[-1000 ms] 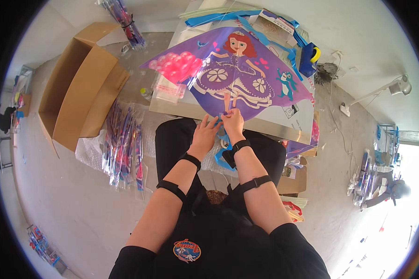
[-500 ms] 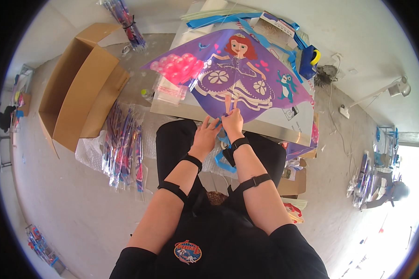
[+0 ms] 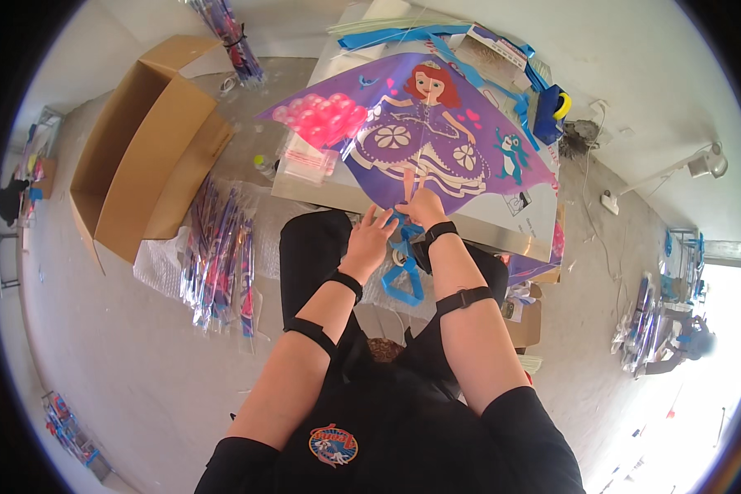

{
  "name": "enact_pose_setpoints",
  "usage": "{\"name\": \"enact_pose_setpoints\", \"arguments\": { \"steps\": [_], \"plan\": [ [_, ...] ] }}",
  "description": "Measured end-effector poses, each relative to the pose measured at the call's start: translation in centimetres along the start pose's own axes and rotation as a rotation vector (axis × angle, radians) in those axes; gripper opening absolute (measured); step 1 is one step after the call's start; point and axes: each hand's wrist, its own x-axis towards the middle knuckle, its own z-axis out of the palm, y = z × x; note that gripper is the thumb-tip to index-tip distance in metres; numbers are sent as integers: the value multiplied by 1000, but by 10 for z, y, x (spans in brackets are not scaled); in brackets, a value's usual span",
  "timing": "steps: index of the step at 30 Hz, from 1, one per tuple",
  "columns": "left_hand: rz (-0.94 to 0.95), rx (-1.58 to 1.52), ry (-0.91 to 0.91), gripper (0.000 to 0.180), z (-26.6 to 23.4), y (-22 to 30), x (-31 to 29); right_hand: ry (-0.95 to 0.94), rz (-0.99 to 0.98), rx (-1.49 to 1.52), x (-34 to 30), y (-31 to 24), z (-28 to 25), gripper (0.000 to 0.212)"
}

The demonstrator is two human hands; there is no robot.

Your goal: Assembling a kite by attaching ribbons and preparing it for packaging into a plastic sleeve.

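Observation:
A purple kite (image 3: 469,177) printed with a red-haired princess and pink balloons lies spread over the board in front of me. At its near tip, my right hand (image 3: 425,208) has its fingers closed on the kite's edge. A blue ribbon (image 3: 403,284) hangs below that tip in loose loops between my knees. My left hand (image 3: 371,241) is just left of the ribbon, fingers apart and raised, the fingertips close to the ribbon's upper end. Whether they touch it is hard to make out.
An open cardboard box (image 3: 152,156) stands at the left, beside bagged rolled kites (image 3: 214,267) on bubble wrap. Blue ribbon strips (image 3: 395,39) and a tape dispenser (image 3: 547,114) lie along the board's far side. A white lamp (image 3: 704,162) is at the right, and another person (image 3: 692,342) farther right.
My right hand has shifted slightly right and up at the kite's tip. My left hand's fingers have spread and risen a little. More of the blue ribbon now shows hanging below.

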Motion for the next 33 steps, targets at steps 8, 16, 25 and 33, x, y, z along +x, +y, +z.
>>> {"name": "enact_pose_setpoints", "arguments": {
  "steps": [8, 16, 25, 33],
  "plan": [
    [8, 19, 2, 58, -1, -2, -2, 221, -182, -147, -1, 11, 18, 40],
    [13, -2, 9, 57, -3, 2, 2, 299, -195, -4, 8, 21, 16, 39],
    [46, -33, 28, 58, 5, -3, 3, 246, -172, 37, 6, 24, 17, 39],
    [54, -100, 60, 50, 8, -2, 10, 274, -212, -25, -9, 24, 12, 37]
  ]
}}
